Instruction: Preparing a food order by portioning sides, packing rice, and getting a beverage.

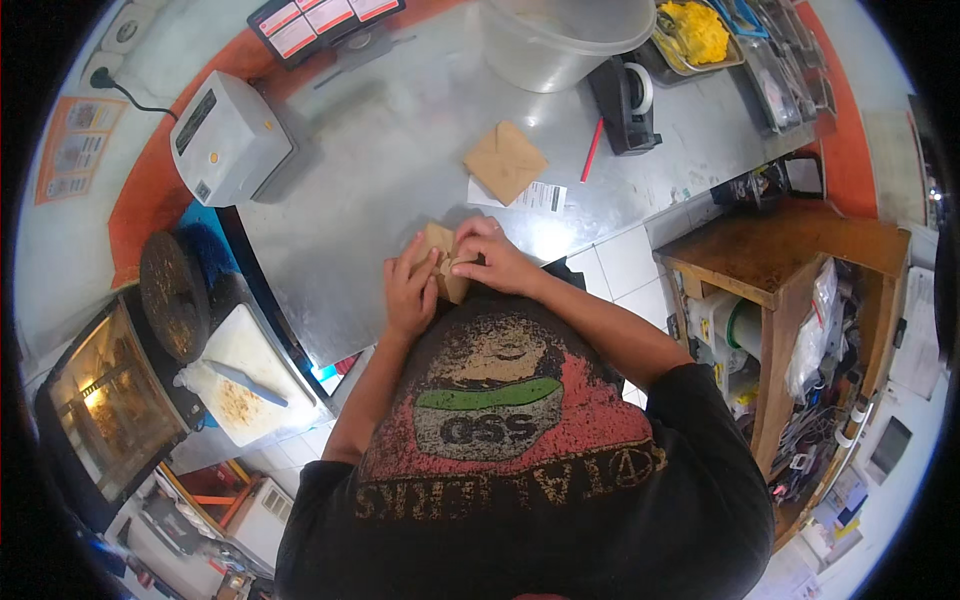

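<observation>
Near the front edge of the metal counter (337,172), a brown paper packet (441,238) is held between both hands. My left hand (412,289) grips its left side, fingers laid over the paper. From the right, my right hand (493,256) pinches a folded flap at the packet's middle, thumb and fingertips together. The fingers hide part of the folds. Farther up the counter lies a second brown paper packet (506,163), folded into a square. It rests partly on a white printed slip (551,197).
A red pen-like stick (592,150) lies beside a black tape dispenser (626,112). Behind stand a plastic tub (562,52) and a tray (739,60) of yellow food. At left are a label printer (229,142) and a knife (247,382) on a cutting board (225,420). A wooden cabinet (772,262) is at right.
</observation>
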`<state>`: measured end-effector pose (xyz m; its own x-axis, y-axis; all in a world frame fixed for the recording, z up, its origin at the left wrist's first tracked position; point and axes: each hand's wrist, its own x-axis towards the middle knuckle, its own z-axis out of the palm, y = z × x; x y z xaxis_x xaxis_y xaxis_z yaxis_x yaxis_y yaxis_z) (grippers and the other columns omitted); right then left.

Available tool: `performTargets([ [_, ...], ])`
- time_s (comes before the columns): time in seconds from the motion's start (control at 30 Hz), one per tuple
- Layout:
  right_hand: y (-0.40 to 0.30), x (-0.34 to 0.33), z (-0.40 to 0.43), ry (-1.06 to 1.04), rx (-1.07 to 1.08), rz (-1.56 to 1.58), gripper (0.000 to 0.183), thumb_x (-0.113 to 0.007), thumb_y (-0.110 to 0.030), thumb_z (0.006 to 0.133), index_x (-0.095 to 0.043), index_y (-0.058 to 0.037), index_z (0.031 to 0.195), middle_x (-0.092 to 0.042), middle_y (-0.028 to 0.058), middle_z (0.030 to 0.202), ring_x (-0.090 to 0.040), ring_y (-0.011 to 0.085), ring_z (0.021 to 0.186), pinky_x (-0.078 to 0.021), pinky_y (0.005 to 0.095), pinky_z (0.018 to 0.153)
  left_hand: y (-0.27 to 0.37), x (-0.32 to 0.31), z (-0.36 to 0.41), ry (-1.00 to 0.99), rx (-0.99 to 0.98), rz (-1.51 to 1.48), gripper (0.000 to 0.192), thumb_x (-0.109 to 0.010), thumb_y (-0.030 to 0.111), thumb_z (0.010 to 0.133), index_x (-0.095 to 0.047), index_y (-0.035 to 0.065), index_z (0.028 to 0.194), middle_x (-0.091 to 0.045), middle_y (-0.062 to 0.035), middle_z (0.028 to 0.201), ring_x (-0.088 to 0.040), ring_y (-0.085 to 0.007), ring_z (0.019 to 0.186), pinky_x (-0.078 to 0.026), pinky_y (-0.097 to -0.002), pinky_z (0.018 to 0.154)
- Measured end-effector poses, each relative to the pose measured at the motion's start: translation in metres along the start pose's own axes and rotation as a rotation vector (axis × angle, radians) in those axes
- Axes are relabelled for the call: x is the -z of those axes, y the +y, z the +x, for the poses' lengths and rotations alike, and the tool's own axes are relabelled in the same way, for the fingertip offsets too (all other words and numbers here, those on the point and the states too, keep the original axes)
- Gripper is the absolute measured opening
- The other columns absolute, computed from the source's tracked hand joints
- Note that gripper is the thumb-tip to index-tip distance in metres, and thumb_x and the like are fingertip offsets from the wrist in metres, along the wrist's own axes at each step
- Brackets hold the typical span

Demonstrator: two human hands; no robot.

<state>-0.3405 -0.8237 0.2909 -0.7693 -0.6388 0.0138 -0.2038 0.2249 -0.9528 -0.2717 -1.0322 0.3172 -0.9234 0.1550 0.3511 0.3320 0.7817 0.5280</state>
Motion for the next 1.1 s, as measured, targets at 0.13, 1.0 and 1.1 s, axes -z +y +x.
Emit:
performTargets([
  [0.13, 0.007, -0.003, -0.003, 0.103, -0.035, -0.037, 0.027, -0.08, -0.024, 0.074, -0.065, -0.0074, 0.09, -0.05, 0.0117, 0.117, -0.046, 0.033, 0.113, -0.0371, 0.042, 0.1, -0.01, 0.003, 0.007, -0.193, 0.191, -0.281, 0.036, -0.062, 0.001, 0.085, -0.065, 0.0057, 0.121, -0.053, -0.0176, 0.127, -0.059, -0.0291, 0.081, -0.051, -0.0372, 0.073],
  [1.0, -0.014, 0.011, 0.028, -0.483, -0.224, 0.048, 0.018, -0.078, -0.021, 0.074, -0.074, -0.0078, 0.085, -0.054, 0.017, 0.126, -0.052, 0.0315, 0.118, -0.0418, 0.0397, 0.102, -0.031, 0.006, 0.007, -0.673, 0.286, -0.689, 0.01, -0.066, 0.019, 0.09, -0.068, 0.0096, 0.094, -0.045, -0.0105, 0.126, -0.035, -0.0328, 0.123, -0.027, -0.0445, 0.109],
  [1.1, -0.014, 0.012, 0.029, -0.476, -0.216, 0.082, 0.018, -0.078, -0.021, 0.074, -0.074, -0.007, 0.084, -0.054, 0.0165, 0.124, -0.052, 0.0308, 0.118, -0.0417, 0.0391, 0.102, -0.029, 0.007, 0.007, -0.662, 0.311, -0.681, 0.01, -0.066, 0.019, 0.09, -0.067, 0.0093, 0.094, -0.044, -0.0099, 0.126, -0.035, -0.0322, 0.123, -0.026, -0.0439, 0.109],
])
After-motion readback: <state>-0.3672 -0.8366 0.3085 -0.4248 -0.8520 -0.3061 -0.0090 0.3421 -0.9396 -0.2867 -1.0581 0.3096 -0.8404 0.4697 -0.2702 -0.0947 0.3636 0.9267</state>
